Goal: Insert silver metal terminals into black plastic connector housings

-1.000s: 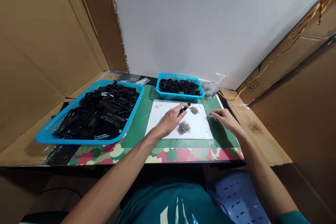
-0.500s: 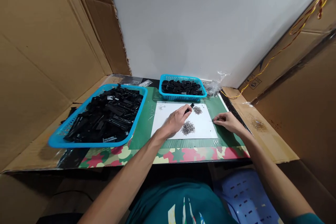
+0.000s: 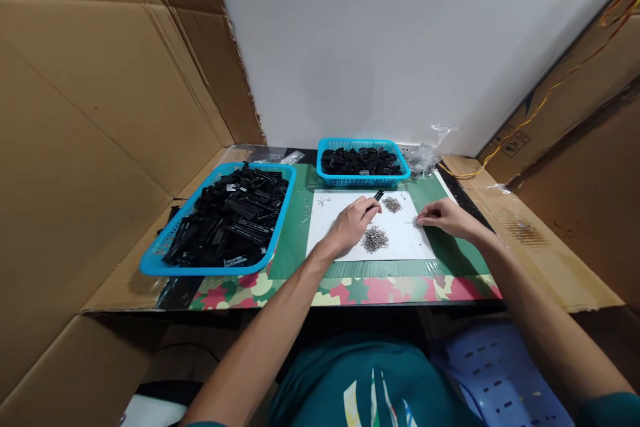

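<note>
My left hand (image 3: 354, 221) is closed around a small black plastic part (image 3: 379, 195), whose end sticks out past the fingers. It is held over a white sheet (image 3: 320, 240), between two heaps of tiny metal pieces. The larger heap (image 3: 375, 239) lies just in front of the hand, the smaller heap (image 3: 393, 205) behind and to its right. At the sheet's right edge my right hand (image 3: 443, 217) has thumb and fingertips pinched together. Anything between those fingertips is too small to make out.
A large blue basket (image 3: 150, 265) of long black plastic parts stands at the left. Behind the sheet sits a smaller blue basket (image 3: 363, 181) with black pieces. Crumpled clear plastic (image 3: 424, 159) lies beside it. Cardboard walls (image 3: 580, 167) close in both sides, with a yellow wire (image 3: 543, 107) along the right.
The view has swung slightly left, so everything appears further right. The right hand has risen a little at the sheet's edge. The left hand keeps its hold on the black part.
</note>
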Demonstrator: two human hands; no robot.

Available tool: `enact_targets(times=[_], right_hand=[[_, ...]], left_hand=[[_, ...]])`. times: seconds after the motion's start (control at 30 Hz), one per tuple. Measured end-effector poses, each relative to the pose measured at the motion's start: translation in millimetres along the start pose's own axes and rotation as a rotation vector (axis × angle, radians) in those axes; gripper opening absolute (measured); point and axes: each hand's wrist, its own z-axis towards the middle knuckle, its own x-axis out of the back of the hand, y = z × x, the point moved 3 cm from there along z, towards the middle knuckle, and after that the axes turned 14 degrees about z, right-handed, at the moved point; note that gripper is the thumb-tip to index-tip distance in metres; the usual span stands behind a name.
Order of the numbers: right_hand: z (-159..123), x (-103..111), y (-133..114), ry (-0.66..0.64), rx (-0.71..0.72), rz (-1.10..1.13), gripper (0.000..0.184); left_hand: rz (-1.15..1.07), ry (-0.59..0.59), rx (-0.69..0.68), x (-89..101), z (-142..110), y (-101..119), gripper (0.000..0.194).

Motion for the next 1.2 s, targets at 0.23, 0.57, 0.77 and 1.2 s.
enact_targets(times=[0.23,0.57,0.77,1.2], right_hand=[[9.1,-7.8,-9.6,-0.09,0.062,-0.09,0.047],[19.6,-64.4,-40.9,-0.225,0.22,-0.106,0.024],[32.8,-72.9,-42.3,-0.335,0.213,-0.165,0.016],[41.1,-67.8,-35.9,-0.33,0.249,0.271,0.035]], left_hand=[[-0.01,0.041,-0.004,0.9,1.0,2.0,0.026],[-0.028,0.075,0.024,3.2,0.0,3.4,0.025],[-0.029,0.083,0.039,0.3,-0.8,1.3,0.024],[-0.028,0.007,0.092,1.0,-4.3,0.0,0.027]])
